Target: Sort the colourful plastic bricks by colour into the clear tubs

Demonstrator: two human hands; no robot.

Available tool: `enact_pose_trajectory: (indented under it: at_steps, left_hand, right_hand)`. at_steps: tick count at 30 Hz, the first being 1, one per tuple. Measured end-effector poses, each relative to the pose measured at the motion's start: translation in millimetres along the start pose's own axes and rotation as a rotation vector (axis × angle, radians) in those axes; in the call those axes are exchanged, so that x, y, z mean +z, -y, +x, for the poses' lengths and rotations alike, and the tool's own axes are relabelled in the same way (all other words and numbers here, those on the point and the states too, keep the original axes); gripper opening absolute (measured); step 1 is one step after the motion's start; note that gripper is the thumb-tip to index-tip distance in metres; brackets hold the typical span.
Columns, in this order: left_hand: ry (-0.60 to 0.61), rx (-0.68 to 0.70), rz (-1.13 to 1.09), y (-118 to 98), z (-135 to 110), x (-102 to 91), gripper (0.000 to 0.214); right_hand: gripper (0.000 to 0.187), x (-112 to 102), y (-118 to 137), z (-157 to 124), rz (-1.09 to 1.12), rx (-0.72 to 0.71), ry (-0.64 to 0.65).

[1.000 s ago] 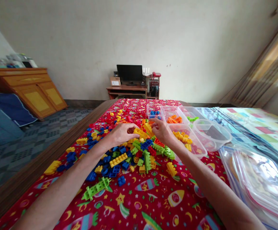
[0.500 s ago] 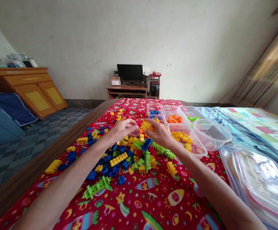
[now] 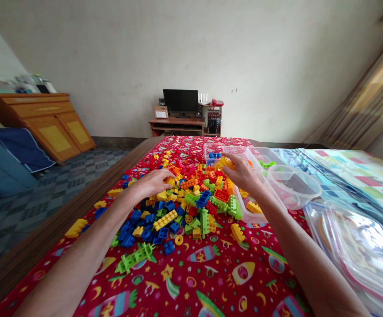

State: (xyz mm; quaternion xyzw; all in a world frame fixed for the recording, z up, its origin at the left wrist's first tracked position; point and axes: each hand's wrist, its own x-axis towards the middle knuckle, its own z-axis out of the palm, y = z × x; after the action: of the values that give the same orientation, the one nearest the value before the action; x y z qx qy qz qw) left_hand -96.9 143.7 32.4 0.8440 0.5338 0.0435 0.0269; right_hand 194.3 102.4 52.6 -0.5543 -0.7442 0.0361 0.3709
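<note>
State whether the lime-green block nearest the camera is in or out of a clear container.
Out: the lime-green block lies directly on the red rocket-print cloth.

A pale, faintly marked wall point(image 3: 122, 53) spans the far side above a dark baseboard point(image 3: 112, 142). Before it stands a brown computer desk point(image 3: 176, 121) with a black flat-screen monitor point(image 3: 180, 101); a red telephone point(image 3: 216, 103) sits to the right. At left, a yellow-panelled wooden cabinet point(image 3: 42, 111) stands on grey-blue patterned floor tiles point(image 3: 79, 169). Daylight brightens a beige curtain point(image 3: 362, 97) at right.
</note>
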Motion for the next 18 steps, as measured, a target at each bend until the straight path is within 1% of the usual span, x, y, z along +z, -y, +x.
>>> enact_pose_trajectory:
  at_steps: [2, 7, 10, 12, 14, 15, 18]
  left_hand:
    - [-0.017, 0.020, -0.001, 2.1, 1.2, 3.0, 0.041]
    - [-0.057, 0.067, 0.006, 2.3, 4.3, 9.0, 0.029]
    - [-0.078, 0.028, 0.011, 0.2, 4.6, 8.3, 0.025]
    - [-0.096, -0.018, -0.017, -1.3, 3.7, 5.6, 0.023]
    - [-0.127, -0.056, -0.100, -2.8, 2.2, 2.1, 0.023]
    - [-0.148, -0.067, -0.164, -3.9, 1.5, 0.6, 0.023]
    - [-0.204, -0.063, -0.445, -9.6, 0.3, -1.8, 0.031]
  right_hand:
    - [0.054, -8.0, -6.5, 0.5, -0.099, 0.002, 0.036]
    - [0.050, -24.6, -30.4, -2.2, -0.370, 0.029, 0.237]
    - [0.047, -28.2, -41.6, -4.3, -0.506, 0.096, 0.327]
    - [0.045, -29.6, -44.8, -4.7, -0.558, 0.116, 0.360]
    - [0.042, -31.5, -44.5, -3.6, -0.578, 0.128, 0.345]
    - [0.040, -32.6, -43.1, -2.5, -0.575, 0.140, 0.312]
    - [0.038, -34.7, -34.5, 1.8, -0.486, 0.158, 0.147]
